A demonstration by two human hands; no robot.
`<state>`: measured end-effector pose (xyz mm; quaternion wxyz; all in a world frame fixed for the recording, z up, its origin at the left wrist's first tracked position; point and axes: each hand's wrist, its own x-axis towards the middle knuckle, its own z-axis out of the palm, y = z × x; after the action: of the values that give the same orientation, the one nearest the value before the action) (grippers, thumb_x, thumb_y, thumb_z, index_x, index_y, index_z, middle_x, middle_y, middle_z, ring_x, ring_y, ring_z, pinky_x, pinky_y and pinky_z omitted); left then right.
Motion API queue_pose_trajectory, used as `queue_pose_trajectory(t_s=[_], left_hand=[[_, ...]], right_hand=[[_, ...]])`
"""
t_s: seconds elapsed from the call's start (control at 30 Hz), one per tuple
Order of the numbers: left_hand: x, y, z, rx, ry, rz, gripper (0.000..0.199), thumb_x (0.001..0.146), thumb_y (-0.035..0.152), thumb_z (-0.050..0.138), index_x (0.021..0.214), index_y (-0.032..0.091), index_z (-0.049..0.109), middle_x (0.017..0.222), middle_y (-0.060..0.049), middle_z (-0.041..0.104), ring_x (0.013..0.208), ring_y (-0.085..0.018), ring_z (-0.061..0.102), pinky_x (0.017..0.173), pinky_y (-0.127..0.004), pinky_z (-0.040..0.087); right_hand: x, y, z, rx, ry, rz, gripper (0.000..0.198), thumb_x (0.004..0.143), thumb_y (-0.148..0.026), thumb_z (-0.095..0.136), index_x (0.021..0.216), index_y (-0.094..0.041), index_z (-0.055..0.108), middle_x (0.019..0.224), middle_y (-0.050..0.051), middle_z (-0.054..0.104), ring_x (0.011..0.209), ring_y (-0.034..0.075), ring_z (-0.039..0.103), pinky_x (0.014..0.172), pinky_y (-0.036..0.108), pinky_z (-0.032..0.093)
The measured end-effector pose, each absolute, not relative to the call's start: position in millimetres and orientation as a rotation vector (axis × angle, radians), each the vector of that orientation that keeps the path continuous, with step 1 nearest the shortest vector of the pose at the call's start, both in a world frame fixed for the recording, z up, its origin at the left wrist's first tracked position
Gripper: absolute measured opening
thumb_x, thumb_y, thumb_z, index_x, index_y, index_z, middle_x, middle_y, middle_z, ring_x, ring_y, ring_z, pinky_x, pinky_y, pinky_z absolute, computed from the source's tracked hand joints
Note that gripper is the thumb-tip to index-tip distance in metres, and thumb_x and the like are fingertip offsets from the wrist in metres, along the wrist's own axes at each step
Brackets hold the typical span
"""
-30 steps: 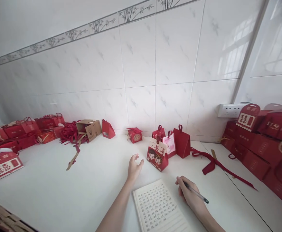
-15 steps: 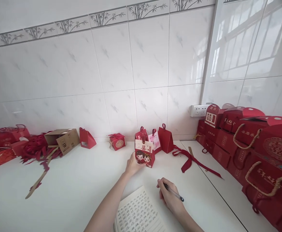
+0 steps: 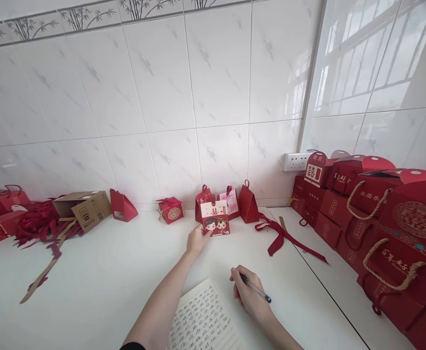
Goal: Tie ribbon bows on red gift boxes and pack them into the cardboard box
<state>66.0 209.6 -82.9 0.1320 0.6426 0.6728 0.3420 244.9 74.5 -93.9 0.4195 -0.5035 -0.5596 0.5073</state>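
My left hand (image 3: pixel 197 240) grips the lower left corner of a small red and cream gift box (image 3: pixel 216 219) printed with two cartoon figures. Behind that box stand a red box with a loop (image 3: pixel 204 197), a pink-fronted box (image 3: pixel 228 200) and a plain red triangular box (image 3: pixel 248 204). Closed around a black pen (image 3: pixel 257 288), my right hand (image 3: pixel 249 294) rests over the white table. Between my forearms lies an open notebook (image 3: pixel 205 318) covered in rows of handwriting; its lower part runs out of view.
Red gift boxes with rope handles (image 3: pixel 391 228) are stacked along the right. A dark red ribbon (image 3: pixel 276 238) trails over the table. Leftward are a ribboned box (image 3: pixel 171 212), a red triangular box (image 3: pixel 123 206), a cardboard box (image 3: pixel 91 211) and a ribbon heap (image 3: pixel 40 218). A socket strip (image 3: pixel 295 162) is on the wall.
The cartoon box has turned so its front faces me more squarely, and its side no longer shows. The whole view has shifted slightly. My right hand keeps the pen in the same hold.
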Motion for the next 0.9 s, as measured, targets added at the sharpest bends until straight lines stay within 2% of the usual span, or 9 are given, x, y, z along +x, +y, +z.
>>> queue_pose_trajectory(t_s=[0.17,0.4,0.47,0.57,0.63,0.7,0.8,0.9], left_hand=[[71,228,-83,1.761,2.037,1.007,0.011,0.079,0.027,0.058,0.082,0.017,0.058,0.076,-0.004,0.064,0.074,-0.018,0.060,0.065,-0.026,0.039],[50,247,-82,1.626,1.923,1.103,0.017,0.079,0.028,0.062,0.079,0.012,0.059,0.075,0.000,0.061,0.068,-0.012,0.058,0.069,-0.029,0.047],[31,247,-79,1.563,1.932,1.217,0.018,0.082,0.029,0.060,0.084,0.012,0.059,0.083,-0.002,0.062,0.075,-0.013,0.059,0.073,-0.031,0.048],[-1,249,-72,1.317,2.126,1.465,0.022,0.086,0.027,0.053,0.102,0.013,0.055,0.105,-0.007,0.058,0.098,-0.019,0.055,0.087,-0.041,0.044],[-20,254,-70,1.128,2.256,1.592,0.033,0.084,0.023,0.053,0.114,0.011,0.048,0.117,-0.012,0.050,0.114,-0.025,0.046,0.097,-0.048,0.036],[-34,260,-69,1.033,2.305,1.657,0.051,0.077,0.019,0.059,0.122,0.007,0.039,0.124,-0.018,0.044,0.124,-0.030,0.036,0.103,-0.049,0.029],[-45,272,-71,1.050,2.270,1.685,0.076,0.066,0.021,0.068,0.129,0.006,0.029,0.132,-0.022,0.036,0.130,-0.032,0.028,0.107,-0.046,0.026],[-53,283,-73,1.097,2.217,1.699,0.091,0.064,0.027,0.069,0.136,0.008,0.017,0.140,-0.023,0.023,0.134,-0.033,0.022,0.108,-0.046,0.026]], right_hand=[[245,76,-97,-1.288,-1.391,1.284,0.039,0.079,-0.055,0.037,0.068,-0.018,0.045,0.046,-0.003,0.045,0.037,0.009,0.034,0.036,0.019,0.022],[246,79,-100,-1.308,-1.378,1.313,0.040,0.079,-0.056,0.037,0.069,-0.019,0.044,0.046,-0.004,0.044,0.036,0.009,0.033,0.036,0.019,0.020],[246,79,-99,-1.307,-1.383,1.318,0.040,0.079,-0.057,0.037,0.070,-0.019,0.044,0.046,-0.004,0.044,0.037,0.009,0.033,0.036,0.019,0.021],[248,78,-96,-1.297,-1.388,1.328,0.040,0.080,-0.057,0.038,0.069,-0.019,0.044,0.045,-0.004,0.044,0.037,0.008,0.033,0.036,0.019,0.021],[248,76,-94,-1.290,-1.383,1.341,0.041,0.080,-0.057,0.038,0.069,-0.018,0.044,0.045,-0.004,0.044,0.037,0.008,0.032,0.036,0.019,0.020],[249,74,-91,-1.291,-1.374,1.347,0.041,0.081,-0.057,0.038,0.069,-0.018,0.044,0.046,-0.003,0.044,0.038,0.008,0.032,0.037,0.019,0.020],[249,71,-87,-1.311,-1.374,1.341,0.042,0.083,-0.057,0.038,0.069,-0.018,0.045,0.046,-0.003,0.044,0.038,0.008,0.031,0.038,0.019,0.020],[249,70,-85,-1.339,-1.371,1.334,0.042,0.083,-0.056,0.038,0.069,-0.017,0.045,0.045,-0.003,0.044,0.038,0.007,0.029,0.038,0.019,0.019]])
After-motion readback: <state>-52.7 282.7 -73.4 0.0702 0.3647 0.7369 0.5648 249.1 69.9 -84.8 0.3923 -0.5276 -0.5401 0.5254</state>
